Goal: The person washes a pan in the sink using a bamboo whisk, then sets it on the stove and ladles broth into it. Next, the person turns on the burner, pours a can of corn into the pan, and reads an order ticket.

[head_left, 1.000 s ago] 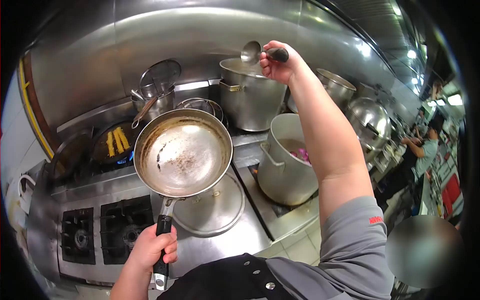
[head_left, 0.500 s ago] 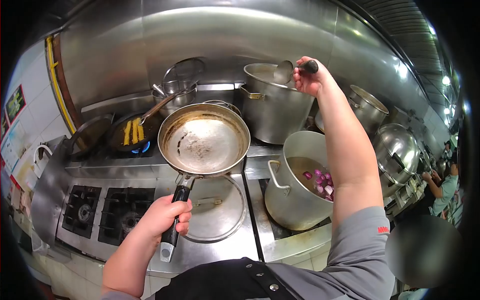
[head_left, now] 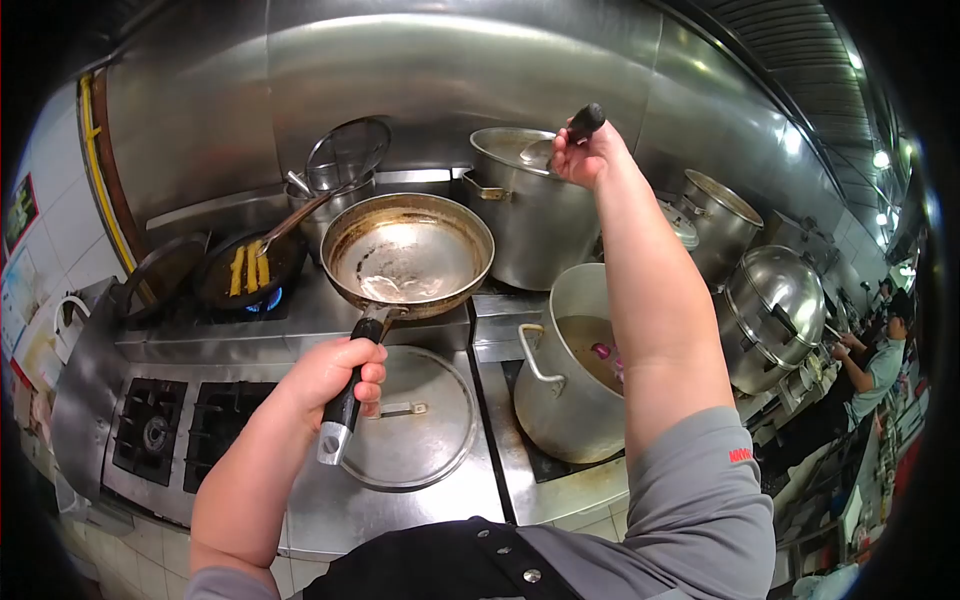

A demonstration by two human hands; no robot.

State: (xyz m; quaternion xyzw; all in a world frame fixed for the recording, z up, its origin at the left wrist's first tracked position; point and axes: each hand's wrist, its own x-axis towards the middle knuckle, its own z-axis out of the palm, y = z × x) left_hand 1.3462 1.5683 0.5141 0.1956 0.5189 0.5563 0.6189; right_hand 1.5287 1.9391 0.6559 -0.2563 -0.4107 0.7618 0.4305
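Note:
My left hand (head_left: 345, 385) is closed around the black handle of a worn metal frying pan (head_left: 410, 250), held up over the stove. A shiny patch, which looks like a little liquid, lies in the pan on the handle side. My right hand (head_left: 588, 158) grips the dark handle of a ladle (head_left: 537, 153), whose bowl is at the rim of a tall stockpot (head_left: 545, 220) at the back. Below my right forearm stands another large pot (head_left: 565, 395) with brownish liquid and purple onion pieces (head_left: 603, 351), partly hidden by the arm.
At the back left, a black pan (head_left: 215, 275) with yellow sticks of food and tongs (head_left: 305, 212) sits over a blue flame. A strainer (head_left: 348, 155) rests over a small pot. A round lid (head_left: 415, 450) lies on the counter. Far right, another person (head_left: 875, 370) stands near a domed steamer (head_left: 775, 310).
The pan has tilted toward its handle side, and the shiny patch now shows there. My right hand and the ladle have shifted left in view, the bowl now lower at the stockpot's rim.

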